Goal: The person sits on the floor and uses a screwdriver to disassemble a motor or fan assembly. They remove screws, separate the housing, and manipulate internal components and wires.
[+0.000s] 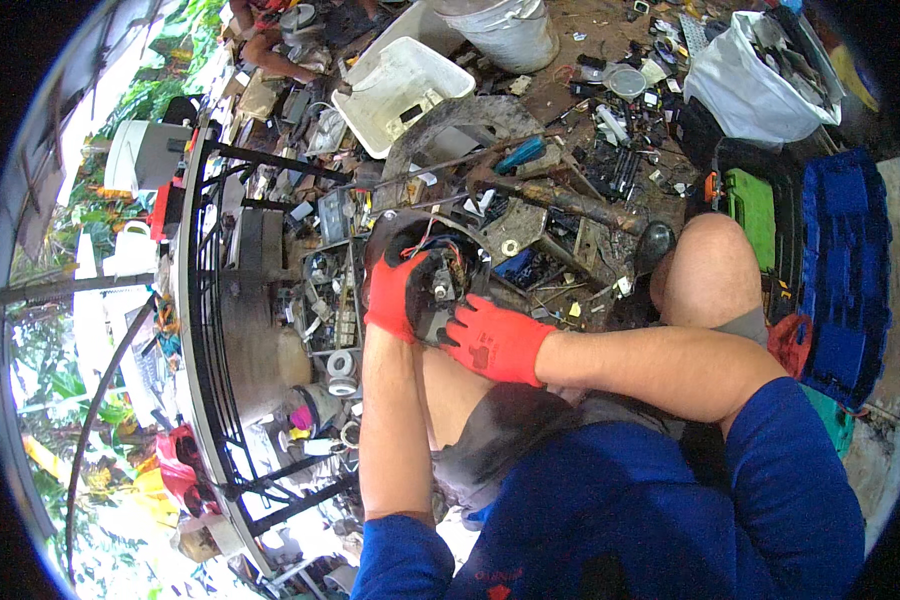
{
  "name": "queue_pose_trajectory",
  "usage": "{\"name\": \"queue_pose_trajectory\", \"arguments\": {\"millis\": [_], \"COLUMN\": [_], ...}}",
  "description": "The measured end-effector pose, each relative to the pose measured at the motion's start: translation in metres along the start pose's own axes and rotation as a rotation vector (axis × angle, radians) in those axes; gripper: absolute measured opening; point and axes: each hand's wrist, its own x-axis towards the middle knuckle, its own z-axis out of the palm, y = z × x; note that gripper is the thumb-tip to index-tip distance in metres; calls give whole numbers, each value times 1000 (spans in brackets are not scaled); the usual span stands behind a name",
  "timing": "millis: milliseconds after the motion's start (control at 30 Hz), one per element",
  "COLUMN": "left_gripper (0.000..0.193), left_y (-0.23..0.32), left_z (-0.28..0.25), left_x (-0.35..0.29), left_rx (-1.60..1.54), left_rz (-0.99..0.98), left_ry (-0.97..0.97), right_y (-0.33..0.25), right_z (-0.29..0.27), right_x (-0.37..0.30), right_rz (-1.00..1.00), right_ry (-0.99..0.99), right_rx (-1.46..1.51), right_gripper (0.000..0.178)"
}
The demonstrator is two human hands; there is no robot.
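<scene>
A dark rounded housing point(438, 292) with loose coloured wires in its top rests near my lap; its exact kind does not show. Gripping its left side is my left hand point(397, 293), in a red glove, with the fingers bent over the edge near the wires. My right hand point(498, 342), gloved in red with dark fingertips, presses bent fingers against the lower right side of the same housing. Both hands partly hide it. Just beyond it lies a wooden block point(518, 228) with a pale ring on top.
A white plastic basin point(410, 88), a white bucket point(510, 35) and a white sack point(760, 85) stand at the far side among scattered scrap. A black metal rack point(205, 330) runs along the left. Blue plastic crates point(848, 270) are at the right. Another person's arm point(270, 55) shows far left.
</scene>
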Motion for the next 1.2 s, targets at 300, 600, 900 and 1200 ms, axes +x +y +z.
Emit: {"name": "queue_pose_trajectory", "arguments": {"millis": [300,600,900,1200], "left_gripper": [22,38,27,33], "left_y": [60,67,67,66], "left_z": [5,-25,-16,-11], "left_x": [-14,-4,-23,-29], "left_rx": [594,775,521,294], "left_rz": [270,68,60,35], "left_ry": [-134,-242,-179,-185], "right_y": [12,11,53,93], "right_z": [-12,-5,-71,-42], "right_x": [-1,-3,22,36], "right_rz": [-2,-92,264,483], "right_ry": [-38,-67,195,84], "right_rx": [23,55,-25,236], "right_gripper": [24,25,66,69]}}
